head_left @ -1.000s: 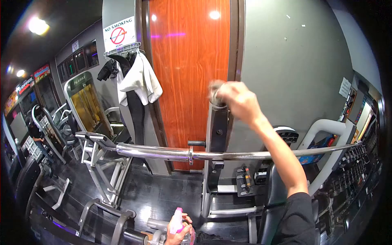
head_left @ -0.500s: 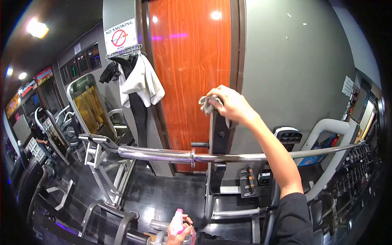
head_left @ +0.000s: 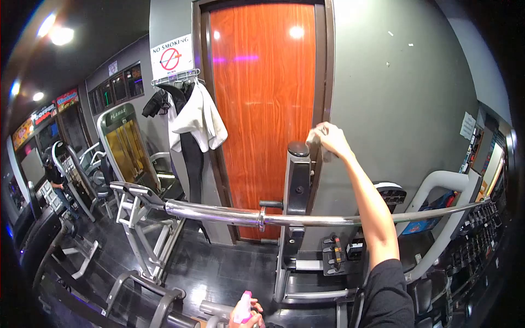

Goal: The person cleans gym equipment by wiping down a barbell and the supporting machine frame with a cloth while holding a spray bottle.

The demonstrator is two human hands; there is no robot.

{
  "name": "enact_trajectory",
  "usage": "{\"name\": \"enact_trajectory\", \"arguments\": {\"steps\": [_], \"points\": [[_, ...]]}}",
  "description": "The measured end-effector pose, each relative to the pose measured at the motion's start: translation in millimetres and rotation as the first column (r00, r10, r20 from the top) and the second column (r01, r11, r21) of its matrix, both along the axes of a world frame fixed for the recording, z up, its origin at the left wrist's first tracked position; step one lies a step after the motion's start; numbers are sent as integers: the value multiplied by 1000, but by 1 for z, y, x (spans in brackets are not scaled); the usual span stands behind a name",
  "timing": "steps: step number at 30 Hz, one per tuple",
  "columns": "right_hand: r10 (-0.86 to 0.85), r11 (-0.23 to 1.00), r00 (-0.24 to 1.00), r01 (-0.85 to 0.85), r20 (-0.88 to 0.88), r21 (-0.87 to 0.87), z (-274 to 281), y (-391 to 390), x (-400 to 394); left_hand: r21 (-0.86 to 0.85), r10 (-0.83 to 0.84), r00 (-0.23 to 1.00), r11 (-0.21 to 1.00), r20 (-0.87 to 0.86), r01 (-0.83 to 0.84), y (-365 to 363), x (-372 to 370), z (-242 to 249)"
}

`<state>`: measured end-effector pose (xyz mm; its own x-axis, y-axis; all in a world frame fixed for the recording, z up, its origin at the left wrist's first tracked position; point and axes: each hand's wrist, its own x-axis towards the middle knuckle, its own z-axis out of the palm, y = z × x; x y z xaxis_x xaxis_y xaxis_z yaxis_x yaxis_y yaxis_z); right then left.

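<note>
My right hand [head_left: 334, 139] is raised just right of the capped top of a machine upright [head_left: 298, 175]. Its fingers are closed on a pale cloth [head_left: 314, 135], partly hidden and blurred. Low in the view, my left hand [head_left: 252, 316] is wrapped round a spray bottle with a pink and white head [head_left: 244, 306]; the bottle's body is mostly out of sight. Between the two hands a shiny metal barbell [head_left: 322, 220] runs across the view, in front of the upright.
A wooden door [head_left: 262, 109] stands behind the upright. White and black clothes [head_left: 199, 123] hang from a rack under a no-smoking sign [head_left: 171, 57]. Gym machines [head_left: 123, 147] line the left, where another person [head_left: 54, 177] stands. Dumbbells [head_left: 478, 240] fill a rack at right.
My right hand has moved right and slightly down with the cloth, uncovering the top of the upright. My left hand still holds the spray bottle. The whole view has shifted a little.
</note>
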<state>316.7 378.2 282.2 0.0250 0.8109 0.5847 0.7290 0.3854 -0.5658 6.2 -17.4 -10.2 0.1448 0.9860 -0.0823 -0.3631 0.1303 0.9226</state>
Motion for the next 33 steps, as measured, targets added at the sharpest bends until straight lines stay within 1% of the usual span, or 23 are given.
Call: {"name": "enact_trajectory", "arguments": {"steps": [1,2,3,4,5,6,7,9,11,12,13,15,17,19,21,22,24,25,27,28,29,32,33], "points": [[56,994,997,-51,-49,101,9,-15,-12,-10,3,1000,1000,3,-3,-1,0,-1],[152,951,988,-140,-23,277,19,-36,-26,-33,-39,998,999,-51,38,2,1,-1],[250,905,967,-218,-41,366,26,-54,-39,-55,-84,991,995,-104,79,7,0,-3],[346,843,937,-287,-50,455,32,-72,-51,161,-106,994,981,8,104,21,-2,-12],[299,786,952,-283,64,549,37,-89,-62,160,-108,994,981,8,106,24,1,-7],[254,645,925,-379,282,663,39,-100,-68,189,-101,995,977,-5,100,26,5,0],[201,586,907,-414,370,696,35,-115,-75,216,-95,995,972,-20,97,27,8,5],[-12,623,877,-369,481,689,9,-133,-87,234,-104,994,967,-19,105,29,14,6],[-129,769,833,-259,538,584,-34,-136,-92,222,-110,994,969,-24,113,27,16,6],[-233,692,805,-256,545,674,-45,-139,-92,219,-109,994,969,-27,112,26,15,1],[-239,625,848,-239,474,743,-51,-143,-94,202,-113,993,972,-23,116,24,13,-7],[-191,713,850,-223,490,665,-66,-158,-89,186,-115,993,975,-21,117,21,11,-13],[-31,785,881,-271,472,558,-87,-166,-83,181,-85,996,980,-10,86,17,9,-9],[144,892,876,-316,460,324,-107,-178,-74,172,-68,998,983,-11,69,16,7,-6],[291,932,889,-347,354,104,-113,-185,-64,147,-83,997,986,0,82,18,6,-15],[288,936,890,-340,352,92,-110,-191,-62,140,-88,996,986,-22,90,19,6,-18],[297,954,875,-291,382,-74,-89,-203,-64,163,-103,993,980,-54,111,19,12,-12],[296,954,879,-287,375,-80,-83,-210,-65,194,-110,990,973,-90,125,19,12,-10],[263,926,910,-145,319,-349,-71,-220,-67,202,-129,987,968,-96,146,19,13,-4],[252,906,927,-125,278,-404,-66,-220,-67,184,-136,988,972,-68,147,17,18,7],[251,905,927,-122,279,-407,-72,-219,-66,168,-143,989,975,-39,147,16,20,12],[305,952,906,-297,293,-73,-101,-211,-68,192,-162,985,966,-64,172,16,21,4],[205,978,911,-201,358,-49,-105,-214,-72,189,-161,985,967,-62,170,15,23,5]]}}
